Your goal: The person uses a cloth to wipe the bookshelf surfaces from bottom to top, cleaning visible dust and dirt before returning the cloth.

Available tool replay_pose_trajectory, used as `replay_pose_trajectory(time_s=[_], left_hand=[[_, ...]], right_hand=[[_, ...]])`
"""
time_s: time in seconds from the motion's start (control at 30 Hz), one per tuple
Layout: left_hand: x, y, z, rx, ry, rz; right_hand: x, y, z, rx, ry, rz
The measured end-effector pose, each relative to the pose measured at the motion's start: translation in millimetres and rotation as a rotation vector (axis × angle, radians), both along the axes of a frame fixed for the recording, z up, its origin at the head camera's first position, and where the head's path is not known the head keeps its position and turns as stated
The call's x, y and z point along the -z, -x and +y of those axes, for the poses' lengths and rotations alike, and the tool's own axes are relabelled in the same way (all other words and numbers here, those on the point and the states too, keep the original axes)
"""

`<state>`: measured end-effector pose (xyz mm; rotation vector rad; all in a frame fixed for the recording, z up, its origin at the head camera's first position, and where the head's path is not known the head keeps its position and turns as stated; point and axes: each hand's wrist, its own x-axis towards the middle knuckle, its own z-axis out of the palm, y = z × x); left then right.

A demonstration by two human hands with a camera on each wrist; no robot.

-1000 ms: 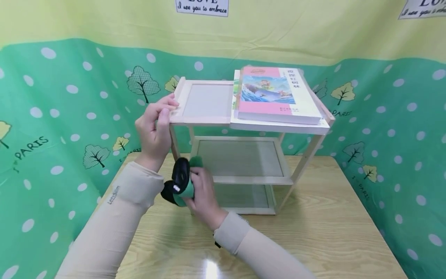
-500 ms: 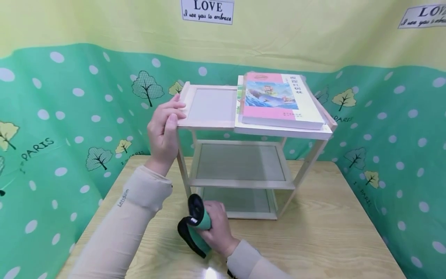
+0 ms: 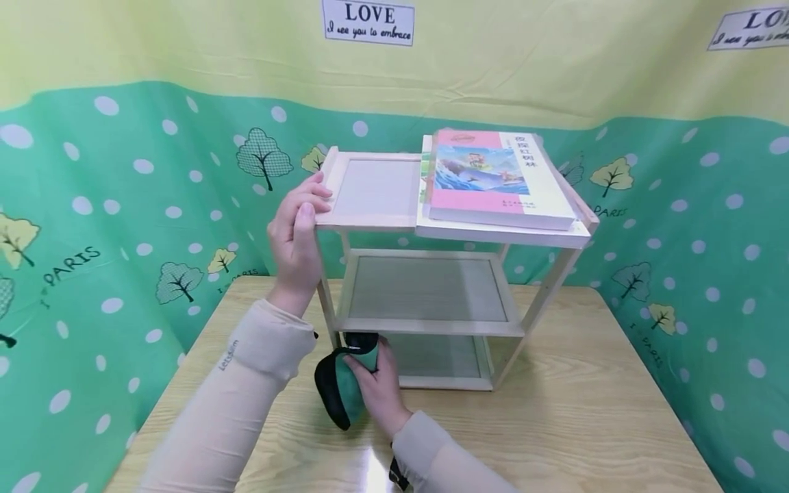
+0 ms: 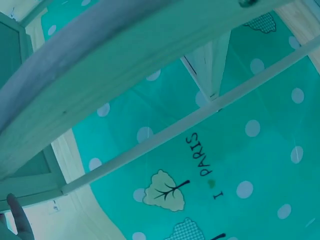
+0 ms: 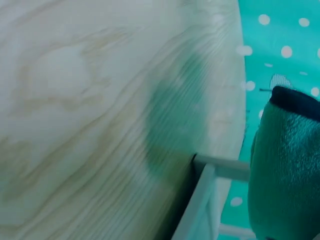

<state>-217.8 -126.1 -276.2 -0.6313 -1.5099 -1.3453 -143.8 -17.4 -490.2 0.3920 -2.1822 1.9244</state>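
Note:
A pale wooden three-tier shelf [image 3: 425,326] stands on the table in the head view. My left hand [image 3: 298,239] grips its top tier at the left end, fingers over the raised side rail and thumb at the front corner. Low by the front left leg, my right hand [image 3: 382,390] holds a folded green plush cloth with black edging [image 3: 350,396]. The upper part of this cloth is just below the middle tier's front rail; whether it touches the wood I cannot tell. In the right wrist view the cloth [image 5: 287,175] is large at the right, beside the shelf frame [image 5: 227,168].
A pink-and-white book [image 3: 481,171] lies on a larger white book [image 3: 505,234] at the right of the top tier. The wooden table [image 3: 555,411] ends at a green and yellow patterned curtain [image 3: 142,205] behind and on both sides.
My right hand has brought the cloth down from beside the upper left leg to the lower tier's height, and lately slightly up toward the shelf. My left hand keeps its grip on the top tier.

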Motion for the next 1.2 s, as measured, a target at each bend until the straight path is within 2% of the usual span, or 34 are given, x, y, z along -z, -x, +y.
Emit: replay_pose_trajectory(time_s=[0.1, 0.23, 0.4, 0.53, 0.77, 1.0, 1.2], left_hand=[[0.9, 0.5, 0.5, 0.002, -0.007, 0.008], [1.1, 0.5, 1.3, 0.003, -0.014, 0.014], [0.8, 1.5, 2.6, 0.01, -0.037, 0.024], [1.5, 2.0, 2.4, 0.013, -0.048, 0.034], [2.5, 1.8, 3.1, 0.025, -0.069, 0.027], [1.6, 2.3, 4.3, 0.029, -0.068, 0.038], [2.7, 1.7, 4.1, 0.038, -0.075, 0.03]], right_hand=[[-3.8, -1.8, -9, -0.038, 0.04, -0.033], [-5.6, -3.9, -16, -0.05, 0.064, -0.069], [-7.5, -0.6, -20, -0.064, 0.037, -0.064], [-10.0, 3.2, -23, -0.099, 0.013, -0.108], [-10.6, 14.0, -25, -0.109, -0.069, -0.215], [-9.9, 22.9, -18, -0.201, -0.037, -0.223], [-8.8, 22.5, -18, -0.191, -0.084, -0.227]])
